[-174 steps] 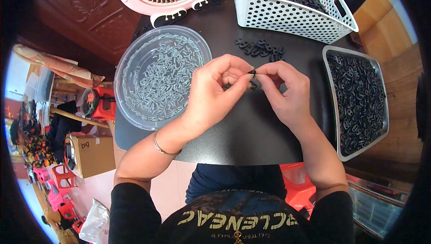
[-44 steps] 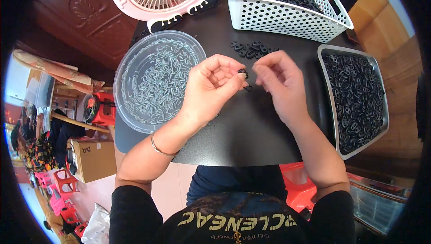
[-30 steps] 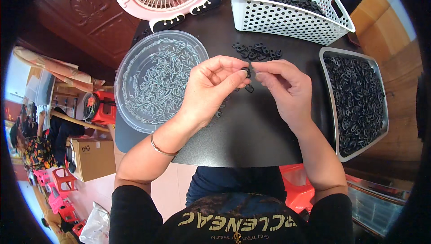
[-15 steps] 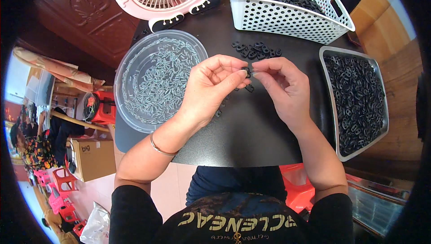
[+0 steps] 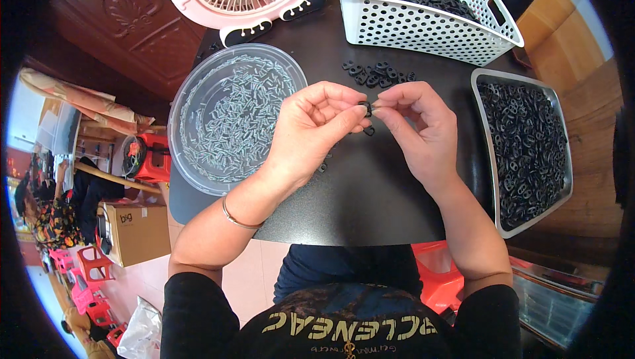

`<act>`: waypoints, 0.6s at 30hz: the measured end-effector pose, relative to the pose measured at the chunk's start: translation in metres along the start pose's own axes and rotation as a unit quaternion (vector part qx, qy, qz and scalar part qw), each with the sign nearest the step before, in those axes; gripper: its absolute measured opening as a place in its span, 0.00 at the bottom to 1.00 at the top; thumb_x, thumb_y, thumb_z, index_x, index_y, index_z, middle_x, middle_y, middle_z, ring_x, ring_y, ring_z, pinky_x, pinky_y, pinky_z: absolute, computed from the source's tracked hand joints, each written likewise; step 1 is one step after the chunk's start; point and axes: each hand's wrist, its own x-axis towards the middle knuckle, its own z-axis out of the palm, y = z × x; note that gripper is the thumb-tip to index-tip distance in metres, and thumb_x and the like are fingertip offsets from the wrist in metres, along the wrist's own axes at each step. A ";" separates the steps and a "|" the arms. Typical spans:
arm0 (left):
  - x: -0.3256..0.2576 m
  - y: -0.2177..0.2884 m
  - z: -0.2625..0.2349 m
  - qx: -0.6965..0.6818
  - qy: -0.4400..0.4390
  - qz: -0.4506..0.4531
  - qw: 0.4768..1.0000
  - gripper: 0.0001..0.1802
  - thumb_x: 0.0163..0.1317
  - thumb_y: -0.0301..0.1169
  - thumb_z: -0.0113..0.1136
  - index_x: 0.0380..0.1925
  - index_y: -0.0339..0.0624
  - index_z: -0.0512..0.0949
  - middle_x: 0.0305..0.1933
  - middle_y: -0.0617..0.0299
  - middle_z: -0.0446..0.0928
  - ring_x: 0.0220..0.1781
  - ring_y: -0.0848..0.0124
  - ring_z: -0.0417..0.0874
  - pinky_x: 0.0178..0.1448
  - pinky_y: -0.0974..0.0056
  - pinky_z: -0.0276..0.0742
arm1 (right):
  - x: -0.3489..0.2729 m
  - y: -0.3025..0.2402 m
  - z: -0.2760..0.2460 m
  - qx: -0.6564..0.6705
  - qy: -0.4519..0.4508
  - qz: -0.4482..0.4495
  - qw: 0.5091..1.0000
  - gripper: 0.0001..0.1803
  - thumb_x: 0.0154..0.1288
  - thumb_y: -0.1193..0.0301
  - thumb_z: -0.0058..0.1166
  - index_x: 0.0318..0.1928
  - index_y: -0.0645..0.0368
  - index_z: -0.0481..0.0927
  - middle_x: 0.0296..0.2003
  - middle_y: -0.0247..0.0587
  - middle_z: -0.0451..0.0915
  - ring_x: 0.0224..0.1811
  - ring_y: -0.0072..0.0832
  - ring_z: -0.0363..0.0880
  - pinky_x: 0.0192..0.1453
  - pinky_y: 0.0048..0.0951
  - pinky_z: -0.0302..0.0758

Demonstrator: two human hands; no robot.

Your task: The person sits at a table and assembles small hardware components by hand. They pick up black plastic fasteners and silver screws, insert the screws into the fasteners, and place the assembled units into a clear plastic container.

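Note:
In front of me, above the dark table, my left hand (image 5: 309,119) pinches a small black plastic cord-lock piece (image 5: 366,106) between thumb and forefinger. Another bit of black plastic (image 5: 369,131) shows just below those fingertips. My right hand (image 5: 424,133) is closed at thumb and forefinger on a tiny metal spring (image 5: 376,109), its end meeting the black piece. Fingers partly cover both parts, so how far the spring sits inside cannot be seen. Beyond my hands lies a loose pile of black cord-lock pieces (image 5: 378,75).
A clear round tub (image 5: 174,135) of small metal springs stands left. A metal-rimmed tray (image 5: 485,141) of black pieces is at right. At the back are a white perforated basket (image 5: 403,27) of black parts and a pink fan (image 5: 198,12). Two black pieces lie near my left wrist.
My hands have barely moved. The black piece has turned slightly in my left fingers, and the spring now shows more clearly between both sets of fingertips.

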 end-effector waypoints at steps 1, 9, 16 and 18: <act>0.000 0.000 0.000 0.007 0.005 0.002 1.000 0.06 0.56 0.20 0.57 0.35 0.34 0.75 0.31 0.61 0.78 0.32 0.76 0.80 0.38 0.75 0.76 | 0.000 0.001 0.000 -0.003 0.000 -0.002 1.000 0.07 0.53 0.81 0.56 0.34 0.63 0.76 0.30 0.37 0.80 0.33 0.22 0.80 0.39 0.22 0.77; -0.003 -0.001 0.002 0.060 0.018 0.024 0.998 0.05 0.56 0.19 0.56 0.34 0.33 0.75 0.31 0.61 0.78 0.32 0.78 0.80 0.36 0.76 0.76 | -0.001 0.000 0.002 -0.037 0.000 -0.021 0.999 0.07 0.51 0.82 0.57 0.33 0.62 0.76 0.28 0.37 0.80 0.31 0.21 0.79 0.37 0.21 0.76; -0.005 0.004 0.005 0.090 0.012 0.021 0.996 0.06 0.56 0.19 0.56 0.35 0.32 0.75 0.32 0.60 0.78 0.33 0.78 0.80 0.38 0.76 0.77 | -0.002 -0.003 0.001 -0.071 -0.011 -0.026 0.997 0.07 0.50 0.82 0.57 0.32 0.62 0.76 0.27 0.37 0.80 0.30 0.21 0.79 0.37 0.22 0.76; -0.006 0.004 0.005 0.069 0.003 0.019 0.997 0.06 0.56 0.19 0.55 0.35 0.32 0.75 0.32 0.60 0.78 0.33 0.78 0.80 0.38 0.75 0.77 | -0.002 -0.003 0.000 -0.054 -0.010 -0.028 0.998 0.07 0.51 0.82 0.57 0.33 0.62 0.77 0.28 0.37 0.80 0.31 0.21 0.79 0.38 0.22 0.76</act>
